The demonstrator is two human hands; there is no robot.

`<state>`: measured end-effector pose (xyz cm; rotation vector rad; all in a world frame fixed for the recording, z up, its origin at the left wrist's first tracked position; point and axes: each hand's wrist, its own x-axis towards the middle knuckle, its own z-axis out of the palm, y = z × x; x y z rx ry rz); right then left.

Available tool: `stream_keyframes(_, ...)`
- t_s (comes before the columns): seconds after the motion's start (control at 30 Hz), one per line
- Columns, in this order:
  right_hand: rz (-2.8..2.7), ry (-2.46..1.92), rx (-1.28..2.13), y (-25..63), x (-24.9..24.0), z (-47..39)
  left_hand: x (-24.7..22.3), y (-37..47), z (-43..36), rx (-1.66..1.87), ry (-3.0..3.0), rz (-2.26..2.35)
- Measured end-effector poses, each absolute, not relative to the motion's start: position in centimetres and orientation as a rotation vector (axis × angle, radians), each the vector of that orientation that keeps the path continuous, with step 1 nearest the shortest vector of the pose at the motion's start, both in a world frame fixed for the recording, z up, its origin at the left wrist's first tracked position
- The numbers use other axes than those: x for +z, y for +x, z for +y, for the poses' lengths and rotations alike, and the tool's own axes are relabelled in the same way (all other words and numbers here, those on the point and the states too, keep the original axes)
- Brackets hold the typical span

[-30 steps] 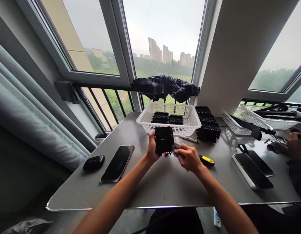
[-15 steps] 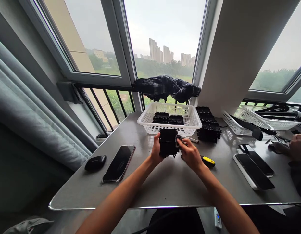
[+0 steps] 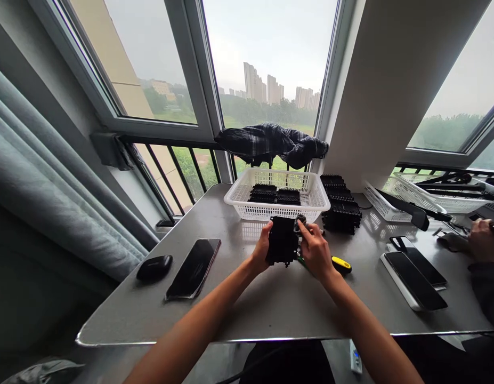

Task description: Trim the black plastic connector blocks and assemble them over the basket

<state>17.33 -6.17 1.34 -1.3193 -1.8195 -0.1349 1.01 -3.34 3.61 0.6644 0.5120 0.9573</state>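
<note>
My left hand [image 3: 262, 248] grips a flat black plastic panel [image 3: 282, 241] by its left edge, thumb toward the top. The panel is tilted up above the table and has small teeth along its edges. In the closed fingers of my right hand [image 3: 316, 253] is a small crumpled grey wad [image 3: 299, 223], pressed at the panel's upper right edge. Whether the wad is cloth or scouring wool I cannot make out. Just right of that hand lies a yellow and black tool handle [image 3: 341, 264], partly hidden.
Behind the panel stands a white plastic basket [image 3: 235, 198] with black panels [image 3: 289, 196] in it. A stack of black parts [image 3: 341, 210] is beside it. Phones [image 3: 194, 268] [image 3: 415, 280] and a black case [image 3: 154, 268] lie around. Another person's hand [image 3: 482, 240] is at far right.
The panel and both hands have shifted slightly right and down. The grey wad has moved up along the panel's right edge to its top corner.
</note>
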Motion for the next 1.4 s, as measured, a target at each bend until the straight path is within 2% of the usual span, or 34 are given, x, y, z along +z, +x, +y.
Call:
stream_keyframes(0.2,-2.174,-1.129,-0.079,16.8,1.4,-7.0,4.3,-0.6,-2.1,1.195,0.593,0.525)
stream_keyframes(0.33,-2.027,-1.058,-0.128,17.2,1.3,-7.3,4.0,-0.9,-1.7,1.192,0.564,0.589)
stream_keyframes(0.47,-1.791,-1.13,-0.176,17.4,1.4,-7.0,3.2,0.4,-2.5,1.096,0.644,0.61)
stream_keyframes(0.6,-1.85,-1.3,-0.166,17.2,1.7,-6.8,2.4,1.7,-3.6,1.039,0.708,0.547)
stream_keyframes(0.87,-1.975,-1.594,-0.126,15.5,2.3,-7.5,1.3,2.4,-3.5,1.285,0.916,0.619)
stream_keyframes(1.4,-2.106,-1.498,0.221,14.4,1.7,-7.8,3.2,1.2,-2.4,1.316,0.579,0.576)
